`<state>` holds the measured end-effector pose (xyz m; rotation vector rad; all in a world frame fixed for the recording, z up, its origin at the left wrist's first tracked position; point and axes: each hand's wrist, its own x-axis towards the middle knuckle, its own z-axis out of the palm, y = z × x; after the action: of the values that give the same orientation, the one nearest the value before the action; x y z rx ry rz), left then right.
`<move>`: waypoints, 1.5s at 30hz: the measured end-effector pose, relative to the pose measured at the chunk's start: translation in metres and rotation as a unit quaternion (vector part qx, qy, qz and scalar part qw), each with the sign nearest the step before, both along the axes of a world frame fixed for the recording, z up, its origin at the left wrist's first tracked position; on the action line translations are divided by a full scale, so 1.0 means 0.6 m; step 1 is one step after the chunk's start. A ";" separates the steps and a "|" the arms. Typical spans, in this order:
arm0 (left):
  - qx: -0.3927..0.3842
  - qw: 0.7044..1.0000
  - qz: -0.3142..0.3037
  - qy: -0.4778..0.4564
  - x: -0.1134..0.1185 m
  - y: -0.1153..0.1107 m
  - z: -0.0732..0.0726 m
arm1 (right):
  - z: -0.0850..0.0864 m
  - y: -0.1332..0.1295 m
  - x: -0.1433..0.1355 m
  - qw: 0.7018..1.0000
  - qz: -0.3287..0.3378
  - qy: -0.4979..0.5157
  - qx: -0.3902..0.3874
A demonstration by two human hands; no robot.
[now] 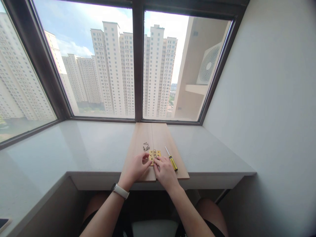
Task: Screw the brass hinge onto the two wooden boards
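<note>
A brass-coloured hinge [155, 153] lies unfolded over the seam between two pale wooden boards [142, 135]. At its left edge is my left hand [137, 166], fingers curled and thumb tip against the leaf. From the lower right, my right hand [165, 169] closes its thumb and fingertips on the hinge, covering part of that leaf. Several screws [146, 147] are scattered on the left board, just beyond my left fingers. Beside my right hand, a screwdriver [173, 163] with a yellow and black handle rests on the right board, its shaft pointing away from me.
The boards lie on a white windowsill counter [98, 148], their near ends sticking out past its front edge. Dark window frames [138, 65] rise behind it, and a white wall [266, 98] stands on the right. A dark flat object [3, 223] sits at the lower left.
</note>
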<state>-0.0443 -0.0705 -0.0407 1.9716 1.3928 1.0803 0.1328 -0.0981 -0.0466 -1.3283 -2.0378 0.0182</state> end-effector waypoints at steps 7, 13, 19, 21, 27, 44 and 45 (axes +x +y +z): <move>0.060 0.985 0.096 0.127 -0.020 0.079 0.014 | 0.023 -0.013 0.011 0.994 -0.045 0.074 0.062; 0.069 0.976 0.083 0.187 0.000 0.121 0.013 | 0.032 -0.016 0.052 0.982 -0.131 0.113 0.074; 0.065 0.967 0.085 0.229 0.019 0.140 0.009 | 0.014 -0.022 0.080 0.980 -0.164 0.098 0.057; 0.065 0.965 0.088 0.238 0.020 0.145 0.005 | 0.010 -0.023 0.086 0.979 -0.174 0.090 0.051; 0.083 0.963 0.083 0.242 0.018 0.150 0.006 | -0.002 -0.020 0.101 0.974 -0.215 0.062 0.034; 0.045 0.992 0.052 0.108 -0.018 0.132 0.028 | -0.022 -0.006 0.106 0.978 -0.209 0.001 0.026; 0.035 0.995 0.041 0.080 -0.020 0.130 0.029 | -0.023 -0.005 0.106 0.978 -0.207 -0.003 0.026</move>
<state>-0.0564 0.0075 -0.0232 2.1061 1.5517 1.0394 0.1962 -0.1008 -0.0607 -1.6946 -1.7165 -0.2250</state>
